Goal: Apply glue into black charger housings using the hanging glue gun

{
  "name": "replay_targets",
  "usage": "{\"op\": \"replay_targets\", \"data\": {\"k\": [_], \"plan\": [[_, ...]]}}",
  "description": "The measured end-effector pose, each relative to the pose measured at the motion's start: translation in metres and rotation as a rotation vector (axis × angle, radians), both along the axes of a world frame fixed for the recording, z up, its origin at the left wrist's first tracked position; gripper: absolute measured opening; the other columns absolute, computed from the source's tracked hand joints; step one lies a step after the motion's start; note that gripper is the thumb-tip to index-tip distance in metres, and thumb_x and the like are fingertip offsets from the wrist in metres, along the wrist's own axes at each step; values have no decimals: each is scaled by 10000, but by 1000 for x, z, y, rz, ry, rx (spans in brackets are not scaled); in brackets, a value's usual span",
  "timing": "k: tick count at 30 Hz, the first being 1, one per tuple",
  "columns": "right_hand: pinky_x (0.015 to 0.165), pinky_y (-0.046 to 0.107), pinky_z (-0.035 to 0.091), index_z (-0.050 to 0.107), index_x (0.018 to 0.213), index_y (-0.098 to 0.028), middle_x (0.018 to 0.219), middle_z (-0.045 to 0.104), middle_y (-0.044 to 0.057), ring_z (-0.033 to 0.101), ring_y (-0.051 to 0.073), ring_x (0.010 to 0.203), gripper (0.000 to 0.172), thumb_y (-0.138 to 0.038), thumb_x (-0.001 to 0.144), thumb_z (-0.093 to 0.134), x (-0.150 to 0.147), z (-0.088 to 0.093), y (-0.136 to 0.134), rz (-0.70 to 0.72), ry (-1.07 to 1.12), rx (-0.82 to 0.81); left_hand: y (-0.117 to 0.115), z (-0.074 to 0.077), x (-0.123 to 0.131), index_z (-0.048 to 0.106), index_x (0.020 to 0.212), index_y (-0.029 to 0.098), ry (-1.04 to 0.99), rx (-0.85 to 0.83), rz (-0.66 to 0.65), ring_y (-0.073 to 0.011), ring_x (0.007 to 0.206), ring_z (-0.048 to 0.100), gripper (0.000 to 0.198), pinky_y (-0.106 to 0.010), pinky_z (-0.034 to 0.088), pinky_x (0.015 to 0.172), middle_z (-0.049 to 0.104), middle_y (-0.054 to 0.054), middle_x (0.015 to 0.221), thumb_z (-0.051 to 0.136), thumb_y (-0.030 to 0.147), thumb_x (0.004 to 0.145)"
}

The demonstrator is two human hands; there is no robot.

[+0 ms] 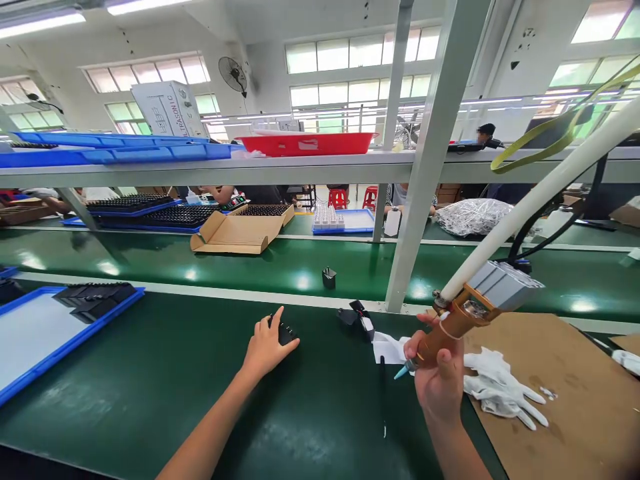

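Note:
On the green bench top, my left hand point(265, 348) curls its thumb and fingers round a small row of black plastic parts point(287, 333), partly hidden under the fingers. My right hand point(443, 377) grips an orange-brown glue dispenser point(440, 340) with a tapered blue nozzle point(404, 370) that points down and left. The dispenser hangs from a white arm point(540, 190). Between the hands lie a black part with a white label point(363, 320), white paper point(390, 348) and a thin black stick point(383, 397).
A blue-rimmed tray point(75, 350) with black parts point(100, 300) stands at left. White gloves point(503, 387) rest on brown cardboard point(565, 373) at right. One black adapter point(329, 277) sits on the green belt point(280, 263) behind. A steel post point(425, 153) rises near the dispenser.

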State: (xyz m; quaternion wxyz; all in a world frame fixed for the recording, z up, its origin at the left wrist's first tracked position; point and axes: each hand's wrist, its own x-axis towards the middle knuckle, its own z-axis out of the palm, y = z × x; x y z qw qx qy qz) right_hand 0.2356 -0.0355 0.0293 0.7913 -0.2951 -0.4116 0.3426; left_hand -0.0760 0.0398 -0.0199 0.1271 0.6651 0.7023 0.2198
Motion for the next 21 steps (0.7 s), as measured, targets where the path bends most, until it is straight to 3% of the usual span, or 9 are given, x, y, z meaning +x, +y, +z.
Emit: {"op": "replay_targets", "data": {"k": [3, 6, 10, 12, 15, 17, 19, 21], "plan": [[481, 268, 389, 513, 1137, -285, 1090, 576, 67, 509, 105, 549, 355, -471, 836, 534, 1, -2, 2, 12, 9, -7, -7, 6, 1, 432, 1361, 233, -471, -13, -11, -377, 1258, 381, 831, -522, 320, 1018, 502, -145, 1258, 706, 502, 624], [475, 267, 397, 521, 1101, -284, 1136, 553, 69, 510, 103, 557, 326, -460, 829, 549, 3, -4, 2, 31, 13, -17, -26, 19, 13, 418, 1365, 237, -1015, -170, -90, -315, 1079, 561, 700, -482, 422, 925, 588, -120, 1149, 562, 556, 759], [504, 283, 417, 531, 1070, -285, 1184, 513, 60, 520, 102, 580, 297, -452, 826, 557, 4, -8, 1, 18, 9, -14, -53, 36, 40, 519, 1292, 219, -1809, -365, -259, -301, 1080, 581, 580, -495, 424, 921, 620, -123, 1165, 488, 545, 814], [514, 284, 415, 531, 1077, -286, 1180, 507, 57, 523, 102, 588, 302, -447, 823, 563, 6, -10, 2, 13, -2, -6, -61, 41, 52, 580, 1234, 206, -1989, -395, -314, -297, 1077, 586, 560, -495, 423, 926, 636, -113, 1146, 511, 545, 793], [530, 286, 411, 528, 1083, -282, 1170, 509, 55, 517, 98, 587, 307, -439, 822, 564, 8, -13, 7, 14, -10, -6, -61, 46, 54, 611, 1198, 194, -2037, -381, -330, -294, 1056, 600, 565, -480, 437, 915, 647, -106, 1129, 532, 551, 767], [527, 276, 402, 529, 1075, -277, 1163, 514, 49, 513, 95, 586, 303, -431, 817, 570, 9, -13, 13, 2, 2, -7, -54, 50, 43, 612, 1190, 194, -1960, -332, -284, -299, 1048, 606, 569, -462, 455, 899, 650, -105, 1128, 549, 549, 749], [513, 252, 385, 531, 1055, -276, 1125, 534, 34, 502, 88, 583, 302, -427, 801, 593, 7, -11, 14, -6, 31, 4, -40, 55, 28, 611, 1174, 196, -1771, -263, -174, -298, 1020, 616, 535, -437, 484, 856, 659, -101, 1103, 557, 528, 758], [497, 228, 367, 527, 1033, -283, 1018, 569, 8, 475, 82, 561, 315, -446, 780, 617, 1, -8, 9, 3, 60, 33, -10, 62, 27, 602, 1166, 192, -1415, -187, -98, -279, 981, 625, 460, -414, 513, 807, 656, -90, 1089, 543, 491, 821]]}}
